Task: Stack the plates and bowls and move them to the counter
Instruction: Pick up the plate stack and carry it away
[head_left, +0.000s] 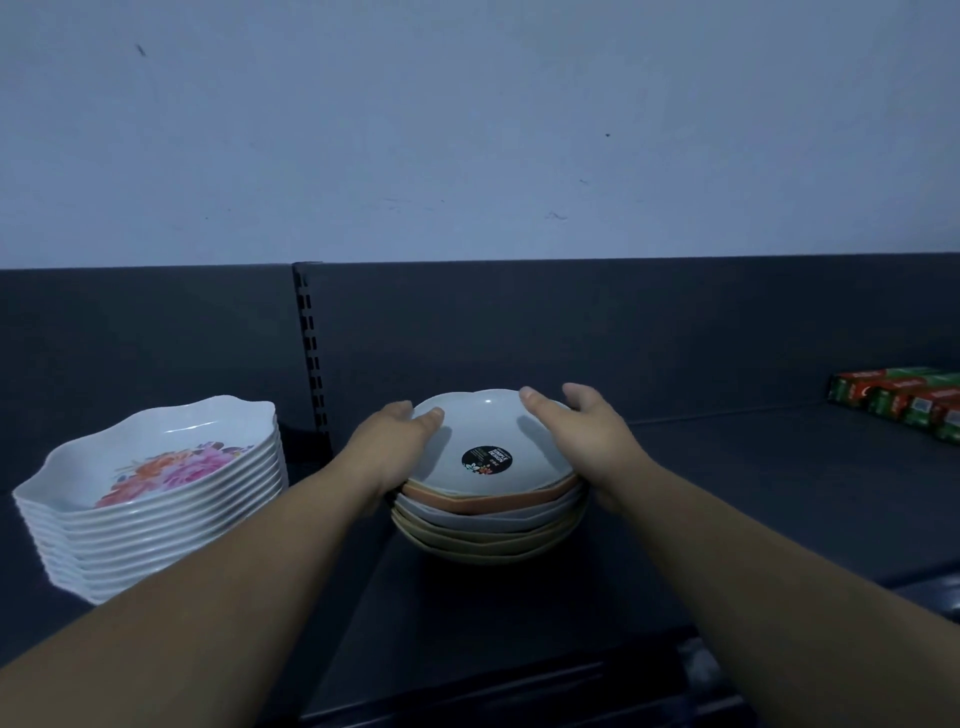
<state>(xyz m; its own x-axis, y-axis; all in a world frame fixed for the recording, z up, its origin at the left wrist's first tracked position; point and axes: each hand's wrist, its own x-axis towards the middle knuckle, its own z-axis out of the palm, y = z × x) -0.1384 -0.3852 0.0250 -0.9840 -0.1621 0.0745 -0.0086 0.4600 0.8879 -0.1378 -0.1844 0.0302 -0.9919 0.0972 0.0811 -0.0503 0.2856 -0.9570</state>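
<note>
The person's left hand (400, 441) and right hand (576, 441) close on opposite sides of the stack of bowls (488, 525). The stack stands on the dark shelf (753, 493), near its middle. Each grip is part closed on the stack: a thumb lies over the rim of the top bowl (493, 421) and the fingers wrap the side, though how far down they reach is hidden behind the stack.

The bowls are nested unevenly, with the orange and cream rims offset from one another. If the fingers catch only the upper bowls, a lift would probably split the stack and leave the lower ones behind, or tip them. The glazed look suggests slippery sides, so squeezing inward alone could let a bowl slide out. The stack of floral plates (156, 509) sits just to the left, near the left forearm, and a wide swing could knock it.

A round black sticker (484, 459) inside the top bowl reads "SIMPLE DESIGN" above a small flower motif. Its finer print is too small to read. The red and green boxes (904, 402) at the far right carry printing that appears illegible in the dim light.
</note>
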